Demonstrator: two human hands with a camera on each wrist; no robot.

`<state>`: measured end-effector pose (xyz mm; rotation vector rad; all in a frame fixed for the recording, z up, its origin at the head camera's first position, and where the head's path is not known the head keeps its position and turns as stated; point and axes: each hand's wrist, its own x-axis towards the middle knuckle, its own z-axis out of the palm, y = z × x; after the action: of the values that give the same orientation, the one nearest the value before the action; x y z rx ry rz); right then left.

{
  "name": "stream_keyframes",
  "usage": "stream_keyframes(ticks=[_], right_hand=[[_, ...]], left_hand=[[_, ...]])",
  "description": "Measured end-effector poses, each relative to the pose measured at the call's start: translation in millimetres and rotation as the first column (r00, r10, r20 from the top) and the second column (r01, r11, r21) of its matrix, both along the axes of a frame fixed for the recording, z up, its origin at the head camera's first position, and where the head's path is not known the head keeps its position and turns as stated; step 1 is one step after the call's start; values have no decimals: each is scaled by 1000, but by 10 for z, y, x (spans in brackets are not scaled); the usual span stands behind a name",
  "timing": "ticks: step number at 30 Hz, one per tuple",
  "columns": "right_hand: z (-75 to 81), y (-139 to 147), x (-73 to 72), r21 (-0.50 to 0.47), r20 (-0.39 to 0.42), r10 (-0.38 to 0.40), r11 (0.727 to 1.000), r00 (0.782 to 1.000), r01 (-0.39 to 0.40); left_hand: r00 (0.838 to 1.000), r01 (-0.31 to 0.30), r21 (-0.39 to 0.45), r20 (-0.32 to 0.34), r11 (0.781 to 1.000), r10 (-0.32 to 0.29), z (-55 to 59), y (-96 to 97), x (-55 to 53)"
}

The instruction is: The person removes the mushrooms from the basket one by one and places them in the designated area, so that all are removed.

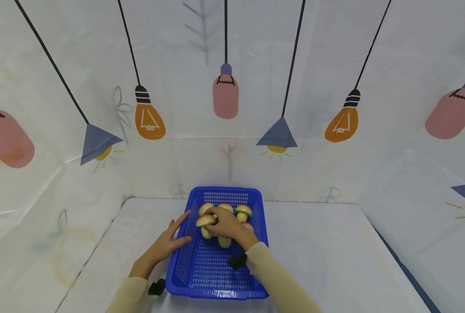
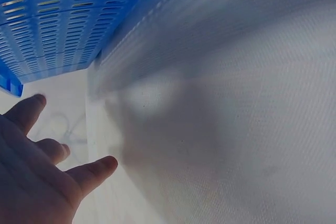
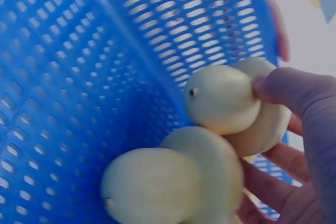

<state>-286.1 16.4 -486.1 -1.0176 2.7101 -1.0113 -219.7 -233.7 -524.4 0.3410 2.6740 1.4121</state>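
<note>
Toy mushrooms with pale stems and yellow-brown caps lie in the far half of a blue plastic basket [image 1: 212,278]. My right hand [image 1: 232,227] reaches into the basket and grips one mushroom [image 1: 205,221], thumb at its stem and fingers around its cap. In the right wrist view this mushroom [image 3: 223,98] shows its rounded stem end, and a second mushroom [image 3: 152,184] lies right beside it. Along the basket's left rim, my left hand [image 1: 159,248] has its fingers spread. The left wrist view shows the left hand's straight fingers [image 2: 97,174] outside the perforated basket wall [image 2: 68,30].
The basket stands on a white-covered table [image 1: 314,261]. A white backdrop [image 1: 185,104] printed with hanging lamps rises behind and at both sides. Several other mushrooms, such as one at the right [image 1: 243,211], sit around the right hand.
</note>
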Motion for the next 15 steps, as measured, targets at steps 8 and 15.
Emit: stream_keyframes(ticks=[8,15], right_hand=[[137,184,19,-38,40,7,999,999,-5],[240,482,33,-89,73,-52,994,996,58]], left_hand=[[998,44,83,-52,996,-39,-40,21,38],[998,47,89,-45,995,-43,-10,49,26]])
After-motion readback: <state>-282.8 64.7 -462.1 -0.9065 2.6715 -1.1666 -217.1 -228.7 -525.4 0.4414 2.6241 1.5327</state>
